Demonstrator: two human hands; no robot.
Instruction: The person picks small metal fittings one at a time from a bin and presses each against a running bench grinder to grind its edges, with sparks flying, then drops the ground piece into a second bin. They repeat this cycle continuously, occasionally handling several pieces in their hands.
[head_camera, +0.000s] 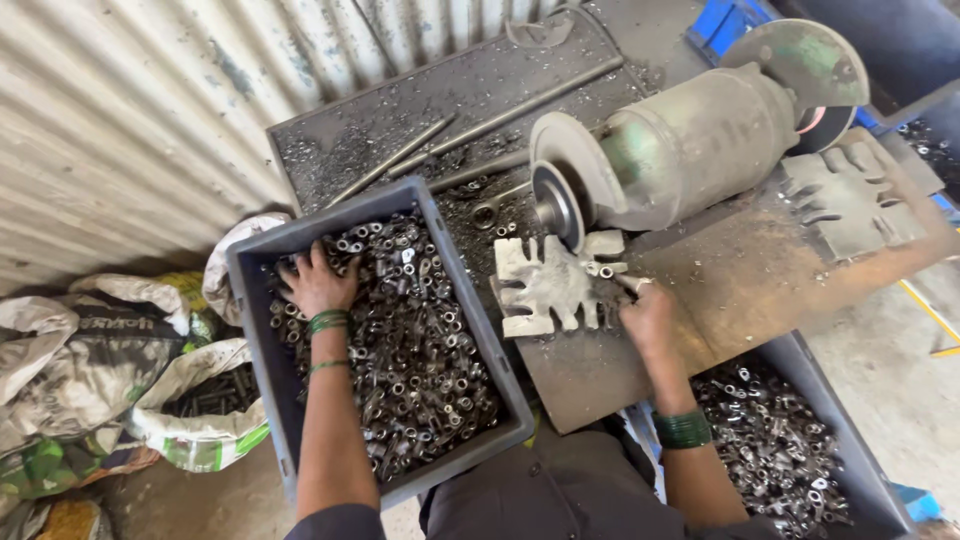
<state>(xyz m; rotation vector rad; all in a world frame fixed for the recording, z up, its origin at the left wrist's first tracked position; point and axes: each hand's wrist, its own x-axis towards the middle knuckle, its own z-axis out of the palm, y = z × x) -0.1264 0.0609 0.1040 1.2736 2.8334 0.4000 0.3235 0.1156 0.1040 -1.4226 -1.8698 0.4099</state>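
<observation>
My left hand (318, 283) digs, fingers spread, into the grey crate (255, 262) of metal pieces (420, 350); my right hand (648, 318) seems clenched on one by the slotted jig (545, 285).

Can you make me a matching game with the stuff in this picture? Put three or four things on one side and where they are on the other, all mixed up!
Things:
1. left hand
2. right hand
3. long metal rods
4. white sack

Places:
A. on the dark tray behind the grinder wheel
B. on the floor, left of the grey bin
C. reaching into the grey bin of small metal parts
D. on the rusty work plate beside the pale finger-shaped guard

Pairs: 1-C, 2-D, 3-A, 4-B
</observation>
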